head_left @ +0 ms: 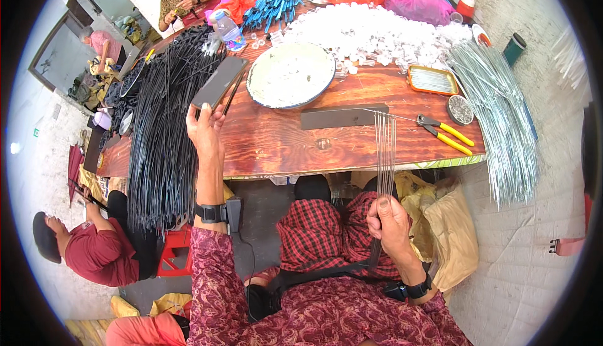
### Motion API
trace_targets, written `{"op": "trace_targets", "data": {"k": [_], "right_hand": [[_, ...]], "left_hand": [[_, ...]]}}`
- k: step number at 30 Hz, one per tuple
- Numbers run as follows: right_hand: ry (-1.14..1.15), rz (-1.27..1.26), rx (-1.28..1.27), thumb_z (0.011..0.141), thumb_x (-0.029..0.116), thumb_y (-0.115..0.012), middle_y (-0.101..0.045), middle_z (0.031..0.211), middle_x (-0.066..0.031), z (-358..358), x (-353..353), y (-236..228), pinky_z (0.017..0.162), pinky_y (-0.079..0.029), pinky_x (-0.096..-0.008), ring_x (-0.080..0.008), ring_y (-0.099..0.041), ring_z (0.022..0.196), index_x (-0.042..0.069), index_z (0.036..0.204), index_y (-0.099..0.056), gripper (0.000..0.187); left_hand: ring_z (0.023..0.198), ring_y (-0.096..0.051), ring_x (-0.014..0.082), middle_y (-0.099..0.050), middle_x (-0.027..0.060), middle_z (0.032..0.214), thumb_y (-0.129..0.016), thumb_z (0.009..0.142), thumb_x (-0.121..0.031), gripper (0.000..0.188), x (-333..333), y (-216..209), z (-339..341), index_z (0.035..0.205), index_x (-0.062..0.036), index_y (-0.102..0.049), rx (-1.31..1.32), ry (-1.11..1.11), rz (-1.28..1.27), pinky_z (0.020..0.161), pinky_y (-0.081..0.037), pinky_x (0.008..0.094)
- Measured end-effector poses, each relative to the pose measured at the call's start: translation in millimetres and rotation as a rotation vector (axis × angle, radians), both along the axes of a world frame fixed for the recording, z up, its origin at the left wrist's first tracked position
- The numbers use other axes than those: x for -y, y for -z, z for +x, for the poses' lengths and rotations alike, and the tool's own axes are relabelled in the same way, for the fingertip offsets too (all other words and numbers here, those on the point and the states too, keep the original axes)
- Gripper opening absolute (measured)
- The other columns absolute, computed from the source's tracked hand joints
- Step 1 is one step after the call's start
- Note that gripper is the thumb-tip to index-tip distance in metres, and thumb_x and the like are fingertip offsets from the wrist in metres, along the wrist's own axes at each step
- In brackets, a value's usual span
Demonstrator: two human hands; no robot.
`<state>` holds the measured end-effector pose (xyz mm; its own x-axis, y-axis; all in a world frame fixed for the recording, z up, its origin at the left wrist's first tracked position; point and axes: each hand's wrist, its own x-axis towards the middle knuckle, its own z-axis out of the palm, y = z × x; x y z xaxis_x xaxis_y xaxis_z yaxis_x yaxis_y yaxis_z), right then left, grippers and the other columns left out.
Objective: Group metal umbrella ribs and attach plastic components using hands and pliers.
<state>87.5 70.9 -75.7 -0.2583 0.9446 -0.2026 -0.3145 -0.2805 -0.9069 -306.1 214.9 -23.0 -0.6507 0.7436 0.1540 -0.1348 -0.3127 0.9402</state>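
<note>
My left hand (207,124) is raised at the table's front edge, its thumb and fingers closed on a dark grey flat block (219,83). A thin dark strip shows beside the block; I cannot tell whether I hold it too. Above my lap, my right hand (391,223) grips a bundle of thin metal wires (385,151) standing nearly upright. Their upper ends reach over the table, close to a second dark flat block (336,117) lying there. To the right of the wire tips lie end-cutting pliers (447,134) with yellow handles.
A large white basin (291,75) stands mid-table. Black wires (166,132) hang over the left edge, silver wires (496,120) over the right. Clear plastic pieces (377,29) are heaped behind. A yellow tray (433,81) and small bowl (460,110) sit right. Other people work at left.
</note>
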Motion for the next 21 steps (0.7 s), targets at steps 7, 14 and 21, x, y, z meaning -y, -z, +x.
{"op": "trace_targets", "data": {"k": [7,14,21], "right_hand": [[-0.038,0.048,0.033,0.105,0.049,-0.047,-0.048,0.065,0.001,-4,1,-3,0.045,-0.034,-0.0214,-0.0048,-0.042,0.051,0.005,0.087,-0.053,0.048],[-0.009,0.019,0.023,0.106,0.047,-0.047,-0.048,0.065,0.0007,-4,4,-3,0.045,-0.034,-0.0212,-0.0048,-0.042,0.051,0.004,0.088,-0.053,0.046],[0.005,0.011,0.011,0.106,0.045,-0.047,-0.048,0.065,0.0007,-1,1,0,0.045,-0.034,-0.0208,-0.0048,-0.042,0.052,0.004,0.088,-0.053,0.045]], "left_hand": [[0.078,-0.069,0.0158,-0.066,0.0114,0.1,-0.062,0.097,-0.009,0.048,1,27,-18,0.138,-0.0029,-0.038,0.026,-0.131,-0.06,0.069,-0.058,0.0293],[0.077,-0.069,0.0168,-0.065,0.013,0.1,-0.061,0.098,-0.008,0.051,-28,40,-14,0.14,-0.0017,-0.033,0.011,-0.093,-0.076,0.066,-0.059,0.0288],[0.077,-0.069,0.0168,-0.064,0.0136,0.101,-0.058,0.099,-0.006,0.044,-62,46,-7,0.136,-0.0006,-0.035,0.019,-0.097,-0.123,0.067,-0.06,0.0292]]}}
